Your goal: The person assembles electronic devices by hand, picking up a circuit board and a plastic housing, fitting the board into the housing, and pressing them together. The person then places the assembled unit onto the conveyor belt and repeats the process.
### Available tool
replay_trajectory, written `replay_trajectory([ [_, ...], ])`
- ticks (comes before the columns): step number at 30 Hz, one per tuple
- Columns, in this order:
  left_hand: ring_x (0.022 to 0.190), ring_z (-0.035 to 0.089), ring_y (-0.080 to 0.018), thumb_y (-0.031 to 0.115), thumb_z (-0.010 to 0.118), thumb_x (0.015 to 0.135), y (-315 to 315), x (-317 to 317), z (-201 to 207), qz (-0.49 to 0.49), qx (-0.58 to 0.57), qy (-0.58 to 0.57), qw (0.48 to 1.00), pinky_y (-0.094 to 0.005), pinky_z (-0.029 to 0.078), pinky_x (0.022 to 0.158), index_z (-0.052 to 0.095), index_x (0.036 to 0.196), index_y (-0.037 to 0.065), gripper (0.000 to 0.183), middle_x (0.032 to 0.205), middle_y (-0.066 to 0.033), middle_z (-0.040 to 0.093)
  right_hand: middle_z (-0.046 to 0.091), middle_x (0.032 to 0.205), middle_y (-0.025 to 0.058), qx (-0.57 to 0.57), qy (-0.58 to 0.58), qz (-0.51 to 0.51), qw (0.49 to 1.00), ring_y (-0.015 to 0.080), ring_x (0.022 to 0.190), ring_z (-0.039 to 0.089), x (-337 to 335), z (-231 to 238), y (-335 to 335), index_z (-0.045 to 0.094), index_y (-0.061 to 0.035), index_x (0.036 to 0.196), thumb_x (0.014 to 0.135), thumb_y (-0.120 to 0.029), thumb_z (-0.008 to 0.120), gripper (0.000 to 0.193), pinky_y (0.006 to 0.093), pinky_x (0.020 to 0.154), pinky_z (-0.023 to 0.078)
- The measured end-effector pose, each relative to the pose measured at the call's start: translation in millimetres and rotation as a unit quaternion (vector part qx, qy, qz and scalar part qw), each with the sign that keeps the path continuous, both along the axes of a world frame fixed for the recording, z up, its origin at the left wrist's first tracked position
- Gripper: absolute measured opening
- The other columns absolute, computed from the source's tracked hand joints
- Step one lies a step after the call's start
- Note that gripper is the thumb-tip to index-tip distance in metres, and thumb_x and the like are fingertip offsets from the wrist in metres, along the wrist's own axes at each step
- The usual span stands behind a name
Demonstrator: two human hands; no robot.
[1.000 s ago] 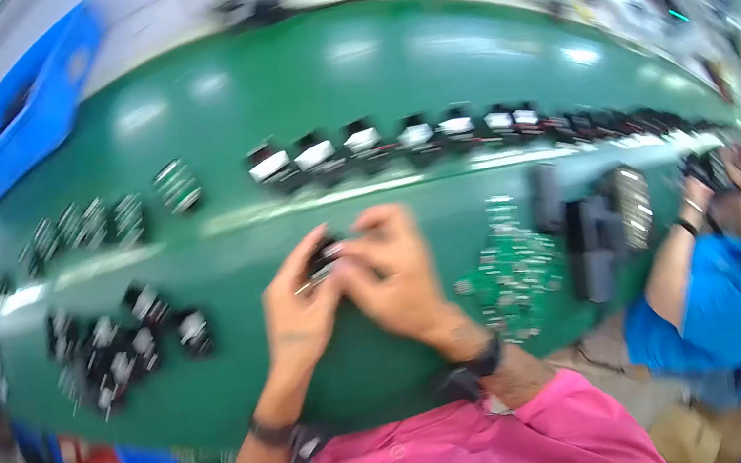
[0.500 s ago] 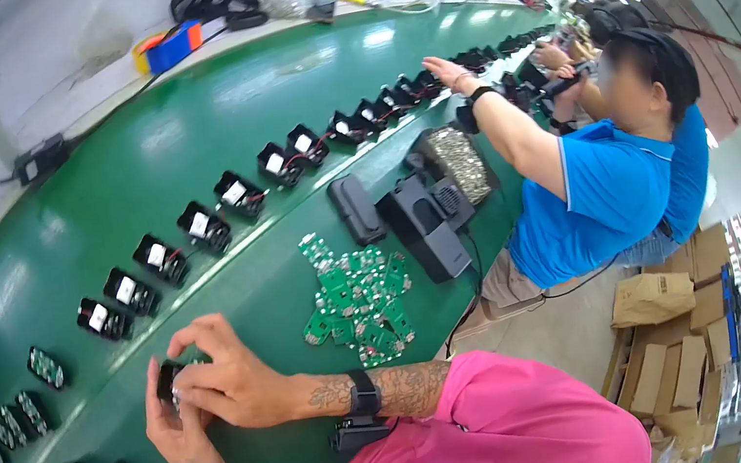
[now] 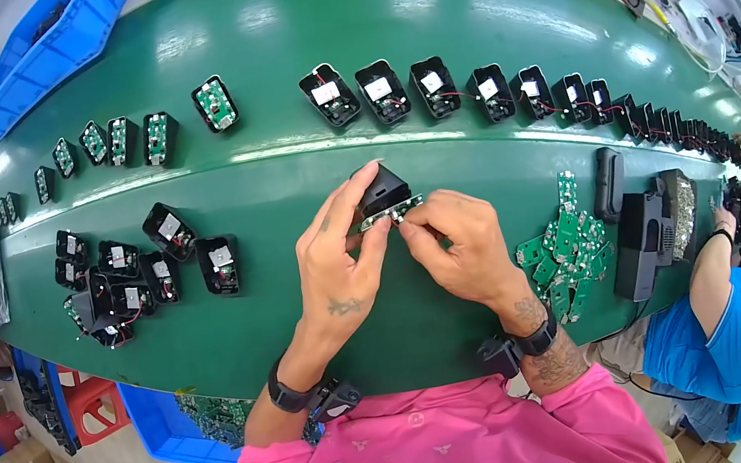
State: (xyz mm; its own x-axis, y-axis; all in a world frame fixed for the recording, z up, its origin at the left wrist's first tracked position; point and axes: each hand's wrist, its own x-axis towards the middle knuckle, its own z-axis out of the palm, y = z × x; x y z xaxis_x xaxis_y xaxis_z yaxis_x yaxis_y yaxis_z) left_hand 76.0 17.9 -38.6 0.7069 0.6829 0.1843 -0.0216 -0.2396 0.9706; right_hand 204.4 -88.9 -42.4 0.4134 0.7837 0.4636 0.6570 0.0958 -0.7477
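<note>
My left hand (image 3: 334, 268) is closed around a small black plastic housing (image 3: 385, 185), held tilted above the green bench. A green circuit board (image 3: 393, 214) sits edge-on at the housing's near side, with my left thumb against it. My right hand (image 3: 463, 237) is closed in a pinch, its thumb and fingertip meeting at the right end of the board. Whatever is between those fingertips is too small to make out. Right of my hands lies a pile of loose green circuit boards (image 3: 566, 258).
Black housings (image 3: 386, 93) stand in a row across the bench (image 3: 388, 328), some with boards (image 3: 215, 106) on top. More housings (image 3: 120, 260) cluster at left. A black case (image 3: 643, 245) stands at right near a co-worker in blue (image 3: 721, 338). Blue bins (image 3: 52, 55) flank the bench.
The view has swung left, so my hands now appear near the middle. The housing has tipped, and a circuit board now shows against it. The co-worker's outstretched arm has come down.
</note>
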Motion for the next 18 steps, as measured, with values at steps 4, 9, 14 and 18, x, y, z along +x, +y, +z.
replay_trajectory([
  [4,0.098,0.068,-0.0228,-0.006,0.064,0.086,-0.6,0.6,5.3,-0.014,0.017,0.026,0.999,-0.0326,0.060,0.078,0.057,0.136,0.006,0.052,0.122,-0.0185,0.062,0.058,0.065,0.0086,-0.012,0.012,0.022,1.000,0.0228,0.056,0.056,2.7,1.1,-1.3,0.062,-0.0007,0.076,0.079,0.000,0.067,0.007,0.0349,0.051,0.043],
  [9,0.097,0.069,-0.0299,-0.005,0.065,0.085,0.3,2.0,-0.3,-0.010,0.066,0.026,0.997,-0.0350,0.058,0.077,0.058,0.134,0.006,0.051,0.119,-0.0214,0.064,0.057,0.065,0.0093,-0.028,0.024,0.030,0.999,0.0232,0.055,0.055,4.0,-0.5,-0.9,0.061,-0.0002,0.075,0.080,-0.001,0.067,0.007,0.0354,0.052,0.042],
  [14,0.102,0.067,-0.0222,-0.009,0.063,0.083,-3.8,7.6,-1.2,0.000,0.122,0.050,0.991,-0.0301,0.058,0.079,0.061,0.132,0.006,0.051,0.122,-0.0190,0.064,0.060,0.069,0.0120,-0.035,0.025,0.018,0.999,0.0307,0.061,0.059,5.2,-0.4,-3.3,0.061,0.0006,0.078,0.082,-0.002,0.066,0.006,0.0398,0.055,0.046],
  [18,0.108,0.066,-0.0332,-0.003,0.062,0.085,-7.8,15.4,-6.5,0.007,0.146,0.069,0.987,-0.0360,0.053,0.090,0.058,0.133,0.002,0.048,0.121,-0.0231,0.064,0.063,0.076,0.0144,-0.062,-0.038,-0.002,0.997,0.0342,0.068,0.063,3.6,-11.4,-9.5,0.062,-0.0018,0.079,0.083,-0.007,0.066,0.007,0.0430,0.061,0.051],
])
